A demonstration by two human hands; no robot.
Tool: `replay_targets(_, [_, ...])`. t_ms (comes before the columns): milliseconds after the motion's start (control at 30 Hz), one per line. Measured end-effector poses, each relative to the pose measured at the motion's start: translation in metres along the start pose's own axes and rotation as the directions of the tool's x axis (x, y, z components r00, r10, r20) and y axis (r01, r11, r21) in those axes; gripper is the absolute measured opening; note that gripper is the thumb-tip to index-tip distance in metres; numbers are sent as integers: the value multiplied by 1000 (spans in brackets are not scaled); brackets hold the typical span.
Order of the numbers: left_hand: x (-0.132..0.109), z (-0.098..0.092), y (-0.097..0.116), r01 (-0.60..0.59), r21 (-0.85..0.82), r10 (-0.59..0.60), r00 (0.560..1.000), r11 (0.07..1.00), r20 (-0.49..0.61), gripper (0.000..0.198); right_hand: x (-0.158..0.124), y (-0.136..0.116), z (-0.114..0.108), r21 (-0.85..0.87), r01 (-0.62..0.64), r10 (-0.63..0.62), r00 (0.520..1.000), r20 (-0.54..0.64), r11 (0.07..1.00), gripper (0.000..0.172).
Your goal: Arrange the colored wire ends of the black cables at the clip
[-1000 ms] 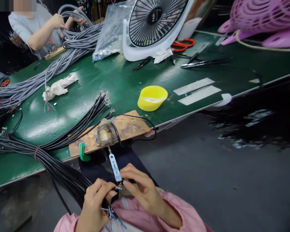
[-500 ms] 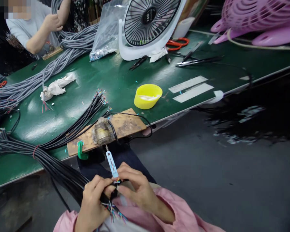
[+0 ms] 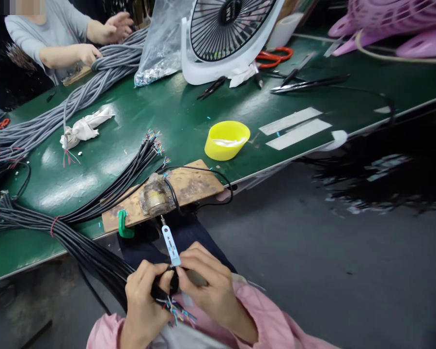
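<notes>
— Both hands have drawn closer since a moment ago; the left hand (image 3: 143, 298) now clamps the black cable (image 3: 162, 292) tight, coloured wire ends (image 3: 178, 312) fanning below.

— And the right hand (image 3: 203, 281)?

— Fingers pinched shut at the cable tip, against the pale blue blade (image 3: 171, 245); that hangs from the wooden board (image 3: 196, 186) on the table's near edge; beyond, a yellow bowl (image 3: 227, 140).

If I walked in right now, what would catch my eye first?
Probably the two hands at the bottom centre: the left hand and right hand pinch a black cable with coloured wire ends against a small blue blade. Next, the thick bundle of black cables spilling off the green table, and the yellow bowl mid-table.
</notes>
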State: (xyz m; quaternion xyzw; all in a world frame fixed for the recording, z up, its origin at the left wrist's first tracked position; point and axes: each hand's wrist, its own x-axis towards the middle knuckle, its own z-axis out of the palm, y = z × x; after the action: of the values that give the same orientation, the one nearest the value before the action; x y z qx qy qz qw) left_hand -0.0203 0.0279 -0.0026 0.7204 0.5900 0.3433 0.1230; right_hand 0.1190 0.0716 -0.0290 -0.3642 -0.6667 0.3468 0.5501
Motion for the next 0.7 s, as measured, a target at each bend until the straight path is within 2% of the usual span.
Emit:
replay_targets(100, [1,-1,0,17,-4,-17,1000,1000,-14,8,1,4,-2,24,-28,29,999,-38,999,15])
replay_targets(167, [2,-3,0,34,-9,-34,999,999,-21,8,0,9,-3,113,-107,114,992,-53,988,15])
replay_targets(267, [3,-4,0,37,-26,-37,999,999,-13,9,-2,14,0,369,-275,276,960,51,888,8])
replay_targets(367, [3,-3,1,26,-38,-27,1000,999,-4,9,-4,14,6,521,-347,325,936,136,780,3])
replay_targets(400, [3,-3,1,28,-42,-28,1000,999,-5,9,-3,12,8,524,-334,318,940,122,783,3])
replay_targets(467, [4,-4,2,29,-48,-30,999,998,-12,8,-3,10,11,468,-245,260,965,33,849,12])
replay_targets(567, [7,-10,4,40,-88,-37,999,995,33,8,-1,8,11,302,-2,31,995,-92,953,14])
replay_targets(633, [11,-16,5,60,-158,-41,992,986,119,11,1,10,9,282,98,-82,994,-70,954,16])
replay_targets(700, [15,-20,5,79,-245,-33,982,966,185,15,2,12,7,430,44,-66,997,37,902,20])
